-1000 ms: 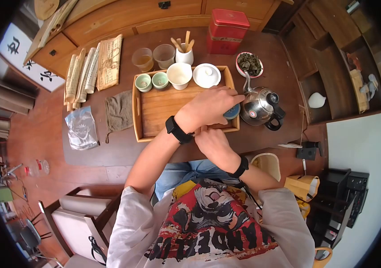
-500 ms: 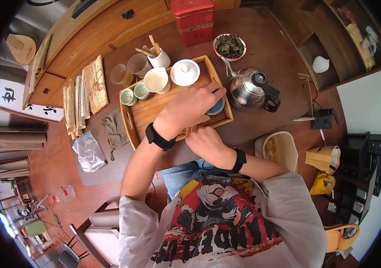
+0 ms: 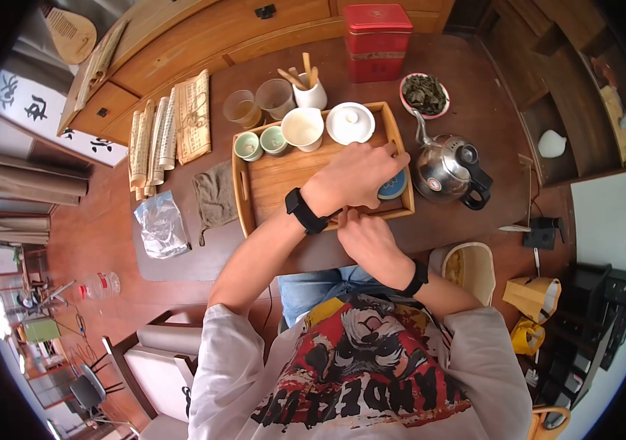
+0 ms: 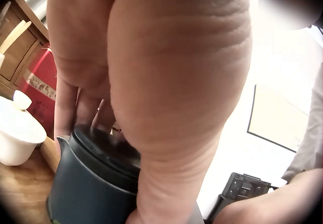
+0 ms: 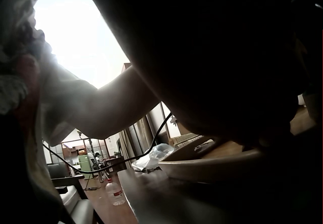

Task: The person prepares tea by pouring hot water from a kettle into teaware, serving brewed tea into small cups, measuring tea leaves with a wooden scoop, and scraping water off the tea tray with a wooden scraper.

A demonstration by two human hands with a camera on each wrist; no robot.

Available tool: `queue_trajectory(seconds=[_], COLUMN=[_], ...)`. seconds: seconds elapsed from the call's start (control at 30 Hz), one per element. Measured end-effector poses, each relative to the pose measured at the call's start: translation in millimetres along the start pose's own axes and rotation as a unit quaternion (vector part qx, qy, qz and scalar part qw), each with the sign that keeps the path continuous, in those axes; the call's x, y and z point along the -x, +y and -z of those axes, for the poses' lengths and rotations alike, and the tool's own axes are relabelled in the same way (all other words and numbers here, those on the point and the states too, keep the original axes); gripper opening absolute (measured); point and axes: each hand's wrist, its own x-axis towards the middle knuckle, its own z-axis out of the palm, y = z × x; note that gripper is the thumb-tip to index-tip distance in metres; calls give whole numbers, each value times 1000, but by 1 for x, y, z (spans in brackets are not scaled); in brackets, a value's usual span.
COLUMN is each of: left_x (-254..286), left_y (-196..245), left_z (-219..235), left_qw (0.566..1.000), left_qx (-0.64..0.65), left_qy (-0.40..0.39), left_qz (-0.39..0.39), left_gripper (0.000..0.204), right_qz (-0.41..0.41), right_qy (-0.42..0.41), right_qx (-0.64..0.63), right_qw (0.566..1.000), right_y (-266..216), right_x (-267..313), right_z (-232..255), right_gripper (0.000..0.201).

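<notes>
My left hand [image 3: 357, 176] reaches across to the right end of the wooden tray [image 3: 273, 209] and grips a dark blue-green lidded pot [image 4: 91, 183]. In the left wrist view its fingers lie behind the pot and the thumb in front, with the small pouring lip at the left. Only a blue round part of the pot [image 3: 393, 185] shows in the head view. My right hand [image 3: 368, 238] is at the tray's front edge, just below the left; its fingertips are hidden, so I cannot tell if they hold anything.
Two green cups [image 3: 248, 147], a white pitcher [image 3: 303, 132] and a white lidded bowl [image 3: 350, 125] stand along the tray's back. A steel kettle [image 3: 445, 172] is to the right, below a dish of tea leaves [image 3: 424, 95]. A grey cloth [image 3: 215, 194] lies left.
The head view swung one way and back, shifting the whole scene. Both hands stay at about the same place on the tray, the left still on the pot.
</notes>
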Motion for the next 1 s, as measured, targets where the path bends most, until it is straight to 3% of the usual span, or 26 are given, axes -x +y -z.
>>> queue_trajectory(seconds=[0.17,0.27,0.37,0.5,0.67,0.77,0.97,1.0], left_x=[18,47,85,131,165,170,173,173], left_y=[-5,-2,0,-16,-47,-56,-74,-76], left_z=[4,23,43,53,49,45,31,30], left_qw=[998,991,981,968,953,944,938,939], left_qx=[-3,21,15,-5,0,7,0,-7], left_qy=[56,108,157,126,122,132,127,132], left_qz=[18,81,117,219,279,303,324,316], left_gripper=[73,64,68,70,72,72,76,77], right_qz=[0,-11,-4,2,25,-16,-89,-106], right_qy=[-16,-29,-16,-23,-17,-37,43,24], right_qx=[4,-7,-7,-15,-29,-52,-72,-72], right_qw=[1000,999,1000,1000,999,998,992,991], right_y=[-1,0,0,3,23,45,90,96], right_x=[-1,0,-1,-1,1,1,-9,-15], right_z=[4,10,15,12,16,29,50,53], right_gripper=[39,42,30,39,45,44,22,18])
